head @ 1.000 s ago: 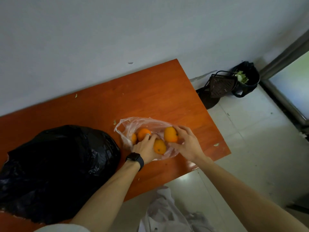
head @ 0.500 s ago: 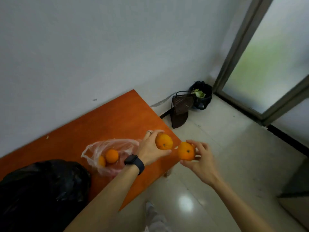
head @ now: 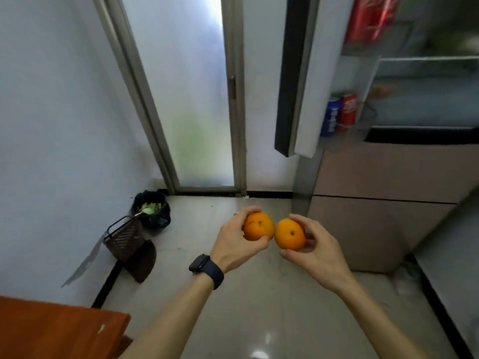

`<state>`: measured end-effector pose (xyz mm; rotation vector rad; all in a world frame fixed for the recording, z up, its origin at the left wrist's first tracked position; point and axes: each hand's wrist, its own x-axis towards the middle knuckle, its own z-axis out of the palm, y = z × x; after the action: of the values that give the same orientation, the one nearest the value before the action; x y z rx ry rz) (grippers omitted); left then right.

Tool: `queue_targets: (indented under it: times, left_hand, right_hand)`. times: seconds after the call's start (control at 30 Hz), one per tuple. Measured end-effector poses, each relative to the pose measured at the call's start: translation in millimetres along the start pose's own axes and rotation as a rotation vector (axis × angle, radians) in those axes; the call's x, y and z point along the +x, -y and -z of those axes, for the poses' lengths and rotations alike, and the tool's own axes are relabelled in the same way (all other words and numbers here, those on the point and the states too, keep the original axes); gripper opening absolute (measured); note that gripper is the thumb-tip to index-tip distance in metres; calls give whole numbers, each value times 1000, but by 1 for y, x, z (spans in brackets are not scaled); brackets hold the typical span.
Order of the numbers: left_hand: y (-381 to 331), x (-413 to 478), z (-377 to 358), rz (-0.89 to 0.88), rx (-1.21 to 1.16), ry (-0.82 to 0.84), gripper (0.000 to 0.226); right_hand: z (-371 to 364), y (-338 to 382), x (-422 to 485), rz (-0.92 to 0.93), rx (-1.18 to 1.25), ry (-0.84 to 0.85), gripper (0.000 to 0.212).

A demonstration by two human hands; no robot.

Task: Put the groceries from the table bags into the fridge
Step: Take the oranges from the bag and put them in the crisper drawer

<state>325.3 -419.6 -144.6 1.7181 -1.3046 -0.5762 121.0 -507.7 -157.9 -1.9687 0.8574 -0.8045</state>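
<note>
My left hand (head: 234, 242), with a dark watch on its wrist, grips an orange (head: 258, 226). My right hand (head: 315, 248) grips a second orange (head: 289, 233). The two fruits almost touch, held out over the tiled floor. The fridge (head: 383, 174) stands at the upper right with its upper door (head: 298, 73) swung open. Its shelves show behind the door, and two cans (head: 339, 115) stand in the door rack. Only a corner of the orange table (head: 59, 330) shows at the bottom left; the bags are out of view.
A black bin bag (head: 153, 208) with green scraps and a dark basket (head: 124, 238) sit on the floor by the left wall. A frosted glass door (head: 186, 99) fills the back. Red packaging (head: 370, 18) sits high in the fridge door.
Both hands lifted an orange each out of the clear bag on the table. The view has swung right, away from the table and toward the open fridge.
</note>
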Motion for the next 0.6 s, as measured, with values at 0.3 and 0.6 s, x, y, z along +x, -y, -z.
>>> queue_targets:
  times: [0.3, 0.6]
  left_hand:
    - [-108, 125, -117, -272, 15, 241, 70]
    - [-204, 253, -196, -512, -60, 144, 71]
  right_hand:
    - [164, -33, 20, -31, -88, -277, 79]
    - [297, -50, 104, 66, -223, -461, 80]
